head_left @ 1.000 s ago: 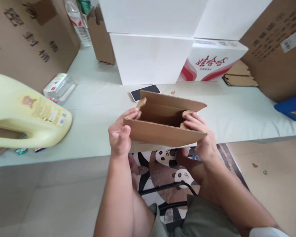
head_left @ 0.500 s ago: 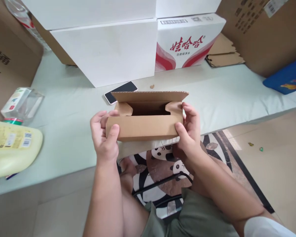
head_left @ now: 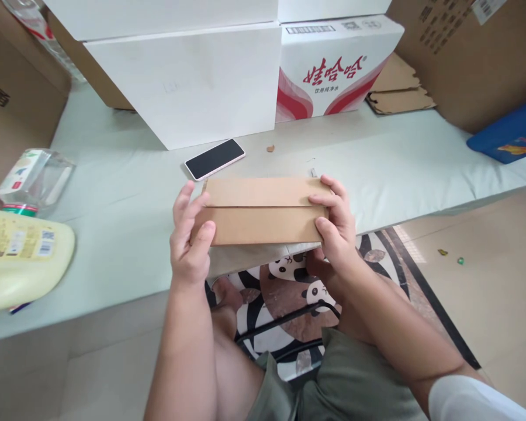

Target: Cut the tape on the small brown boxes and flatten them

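A small brown cardboard box point(head_left: 263, 225) is held between my two hands at the near edge of the covered table. Its top flap is folded down over the opening, so the inside is hidden. My left hand point(head_left: 190, 237) grips the left end, thumb on the front face and fingers at the upper corner. At the right end, my right hand point(head_left: 337, 216) has its thumb on the front face and fingers on the flap. Behind the box lies a smartphone point(head_left: 214, 159) with a dark screen.
White cartons point(head_left: 184, 88) and a red-and-white carton point(head_left: 333, 76) stand at the back. To the left are a clear plastic bottle point(head_left: 48, 178) and a pale yellow jug point(head_left: 26, 257). Flattened cardboard point(head_left: 401, 96) and a blue container point(head_left: 508, 131) sit at the right.
The box's raised top flap has come down, covering the opening. My right fingers have moved from the box's side onto the flap, and my left fingers have shifted up at the corner.
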Action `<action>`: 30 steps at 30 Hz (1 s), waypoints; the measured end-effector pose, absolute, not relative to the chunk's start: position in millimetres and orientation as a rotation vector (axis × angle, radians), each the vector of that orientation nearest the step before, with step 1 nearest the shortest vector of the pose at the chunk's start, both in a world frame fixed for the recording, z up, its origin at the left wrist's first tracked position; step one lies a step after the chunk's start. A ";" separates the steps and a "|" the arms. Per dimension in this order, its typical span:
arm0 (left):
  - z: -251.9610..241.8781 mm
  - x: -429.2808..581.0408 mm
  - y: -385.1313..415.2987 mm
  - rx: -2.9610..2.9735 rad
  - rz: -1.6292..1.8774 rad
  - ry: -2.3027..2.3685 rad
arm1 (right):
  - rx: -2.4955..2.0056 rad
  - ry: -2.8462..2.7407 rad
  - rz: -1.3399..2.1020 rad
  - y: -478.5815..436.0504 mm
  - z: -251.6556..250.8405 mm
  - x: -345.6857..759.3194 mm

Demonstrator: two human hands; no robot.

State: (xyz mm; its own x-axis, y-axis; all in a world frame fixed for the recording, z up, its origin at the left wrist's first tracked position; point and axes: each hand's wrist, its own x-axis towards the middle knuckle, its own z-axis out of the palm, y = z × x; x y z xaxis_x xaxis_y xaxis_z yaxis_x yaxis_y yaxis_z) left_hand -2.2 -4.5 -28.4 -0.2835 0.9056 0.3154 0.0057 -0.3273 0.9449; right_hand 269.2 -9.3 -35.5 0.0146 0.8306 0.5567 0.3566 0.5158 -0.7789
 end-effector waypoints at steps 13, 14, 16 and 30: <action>-35.1 -9.1 2.2 1.720 1.699 1.128 | -1.081 -1.666 0.450 -4.9 -42.1 269.1; -35.6 -8.8 2.2 1.724 1.717 1.104 | -1.078 -1.674 0.457 -4.9 -42.8 269.2; -37.2 -7.7 2.2 1.733 1.755 1.062 | -1.046 -1.671 0.481 -4.7 -44.5 269.1; -37.5 -2.7 2.7 1.746 1.818 1.114 | -0.967 -1.682 0.493 -3.6 -41.2 274.8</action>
State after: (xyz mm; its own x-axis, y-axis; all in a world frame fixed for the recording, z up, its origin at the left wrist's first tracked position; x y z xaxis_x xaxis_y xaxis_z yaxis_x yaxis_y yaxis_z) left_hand -2.7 2.7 -37.5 -0.1533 0.7418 0.6529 0.2454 -0.6114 0.7523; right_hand 274.8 -3.6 -41.2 -0.0872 0.7989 0.5951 0.3518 0.5836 -0.7319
